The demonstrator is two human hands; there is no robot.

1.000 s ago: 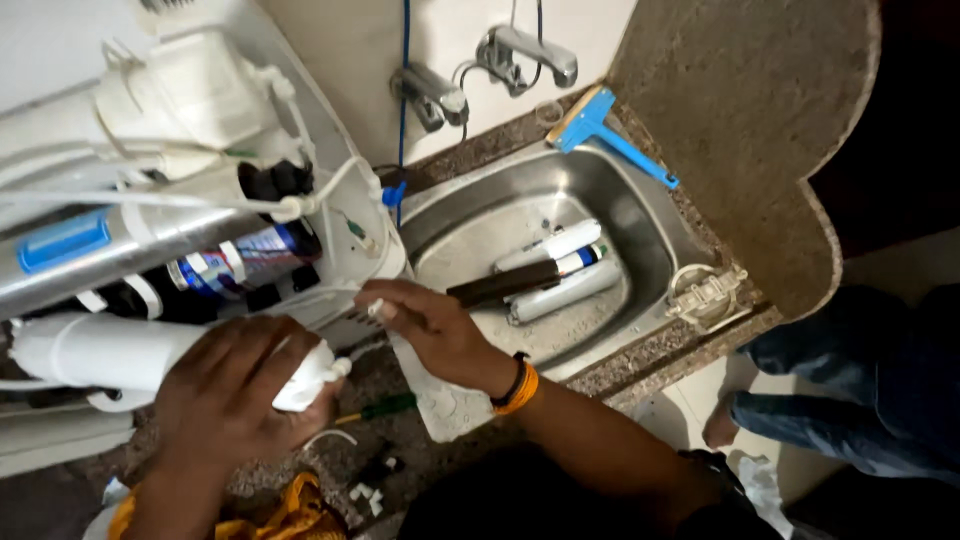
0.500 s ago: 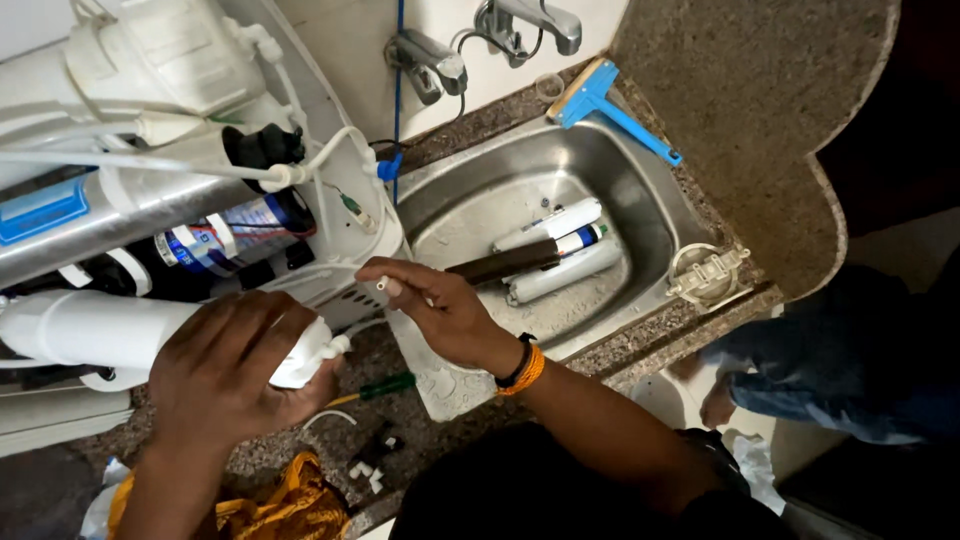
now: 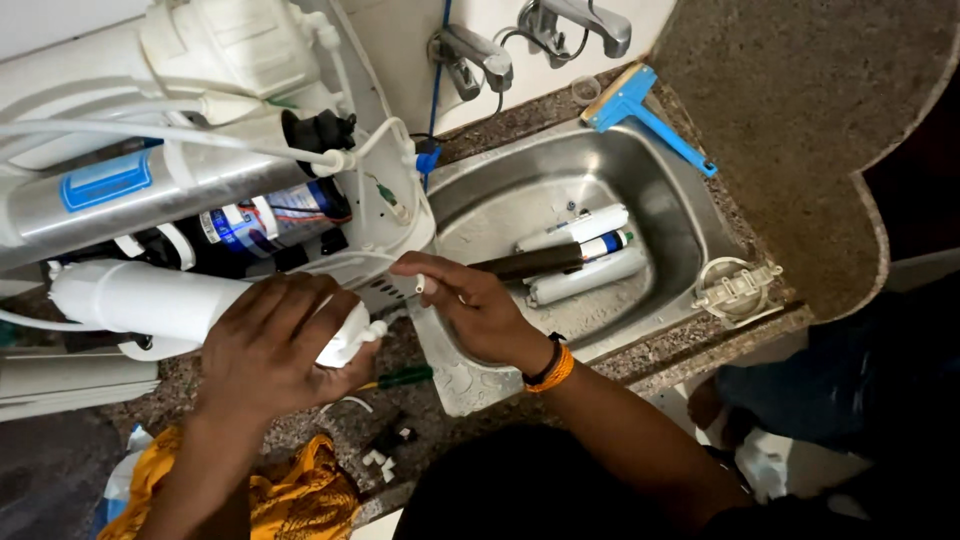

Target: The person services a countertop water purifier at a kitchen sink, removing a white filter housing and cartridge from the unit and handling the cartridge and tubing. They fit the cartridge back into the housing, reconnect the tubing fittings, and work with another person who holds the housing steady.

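Compared with a moment ago, both hands have barely moved. The left hand (image 3: 275,345) keeps its fingers wrapped around the end of a white filter housing (image 3: 150,300) lying on the speckled surface (image 3: 330,430). The right hand (image 3: 470,310) pinches a small white fitting (image 3: 420,284) just beside it. Behind lies the opened water purifier (image 3: 200,150); used cartridges (image 3: 580,255) rest in the steel sink (image 3: 690,215), and a green-handled screwdriver (image 3: 400,378) lies under the wrists.

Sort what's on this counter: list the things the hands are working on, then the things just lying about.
In hand:
left hand gripping the white filter cartridge
right hand pinching the thin white tube
opened water purifier

Lying about:
used cartridges in the sink
blue squeegee
green-handled screwdriver
yellow cloth
taps
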